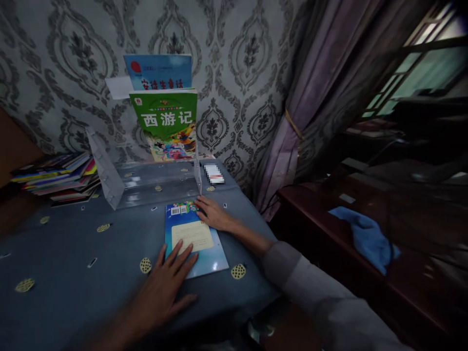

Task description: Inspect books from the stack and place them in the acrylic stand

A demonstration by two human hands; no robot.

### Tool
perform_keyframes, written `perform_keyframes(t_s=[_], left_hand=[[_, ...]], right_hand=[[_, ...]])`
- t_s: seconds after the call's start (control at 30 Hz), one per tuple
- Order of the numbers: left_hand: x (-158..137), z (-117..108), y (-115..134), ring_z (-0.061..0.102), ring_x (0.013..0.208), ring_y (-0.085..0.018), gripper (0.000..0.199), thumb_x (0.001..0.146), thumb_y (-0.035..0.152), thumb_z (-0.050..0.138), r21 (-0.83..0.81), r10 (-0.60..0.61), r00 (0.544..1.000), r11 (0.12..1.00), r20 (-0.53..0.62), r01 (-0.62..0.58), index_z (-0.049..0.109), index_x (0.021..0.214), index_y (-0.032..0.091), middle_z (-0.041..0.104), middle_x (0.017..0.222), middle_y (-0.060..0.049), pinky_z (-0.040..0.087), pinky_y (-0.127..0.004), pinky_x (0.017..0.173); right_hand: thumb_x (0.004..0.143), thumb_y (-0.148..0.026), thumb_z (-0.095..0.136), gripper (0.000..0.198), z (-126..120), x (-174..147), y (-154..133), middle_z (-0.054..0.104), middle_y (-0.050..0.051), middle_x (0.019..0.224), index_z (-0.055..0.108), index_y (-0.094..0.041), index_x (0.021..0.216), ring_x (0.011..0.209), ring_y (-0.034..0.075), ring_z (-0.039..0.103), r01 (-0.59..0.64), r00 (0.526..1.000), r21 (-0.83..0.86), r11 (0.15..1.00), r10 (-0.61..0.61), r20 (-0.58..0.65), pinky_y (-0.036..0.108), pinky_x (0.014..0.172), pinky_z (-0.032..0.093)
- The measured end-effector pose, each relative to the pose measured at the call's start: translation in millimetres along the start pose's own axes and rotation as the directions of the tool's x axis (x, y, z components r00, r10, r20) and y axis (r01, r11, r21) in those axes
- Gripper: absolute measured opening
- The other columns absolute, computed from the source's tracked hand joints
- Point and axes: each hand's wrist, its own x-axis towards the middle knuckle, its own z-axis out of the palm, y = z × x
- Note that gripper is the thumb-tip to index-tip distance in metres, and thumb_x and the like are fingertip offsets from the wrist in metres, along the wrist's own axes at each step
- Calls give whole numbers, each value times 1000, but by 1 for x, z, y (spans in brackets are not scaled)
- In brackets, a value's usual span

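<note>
A blue book (208, 261) lies flat on the table, its barcode side facing up. My left hand (170, 280) rests with spread fingers over its lower left part. My right hand (214, 213) lies on the book's upper right corner, fingers stretched out. Just beyond the book stands a clear plastic book rack (109, 180). At the rack's back right, a green book (166, 117) with white characters stands upright, and a blue book with red characters (164, 68) shows above and behind it.
On the left a pile of books and magazines (66, 175) lies against the wall. A small pale, blurred-out object (213, 173) sits right of the rack. Across a gap at right, a dark red cabinet (314, 209) carries a blue cloth (369, 239). A tied curtain (281, 146) hangs behind.
</note>
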Motion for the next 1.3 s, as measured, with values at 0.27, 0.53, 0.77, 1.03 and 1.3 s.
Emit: perform_keyframes(t_s=[0.27,0.53,0.77,1.03,1.3], left_hand=[[-28,15,12,32,147,-41,102,84,68,60,80,113,993,990,42,-116,8,161,27,31,162,-10,35,-63,113],[-57,13,23,33,149,-25,49,96,38,60,366,434,890,858,-141,-360,52,144,32,47,155,0,30,-45,123],[-53,-40,35,50,138,-21,42,103,16,38,83,360,849,931,-387,-356,56,141,20,66,135,-5,40,-42,119],[-4,-127,17,74,100,-17,32,101,23,49,-342,-104,881,937,-462,-68,62,129,27,76,114,-3,60,-24,83],[47,-132,-7,71,80,-16,35,84,32,74,-632,-439,719,775,-539,0,64,115,20,73,94,-2,59,-25,72]], right_hand=[[98,-36,51,51,-3,-42,-16,48,21,151,54,-11,143,143,32,44,65,998,39,997,-65,8,49,119,35],[94,-61,52,73,-13,-112,-39,33,17,162,42,-19,153,151,32,28,64,993,186,980,-81,84,54,122,27],[102,-56,35,58,-34,-149,-23,44,9,157,43,-26,152,146,26,38,22,994,518,855,-76,83,51,122,28],[88,-53,65,64,-43,-154,-29,55,10,149,53,-24,144,137,31,50,-152,985,677,720,52,165,51,116,38],[96,-49,52,37,-21,-131,-41,76,4,114,72,-25,115,107,28,69,-92,972,670,737,212,-100,42,96,53]])
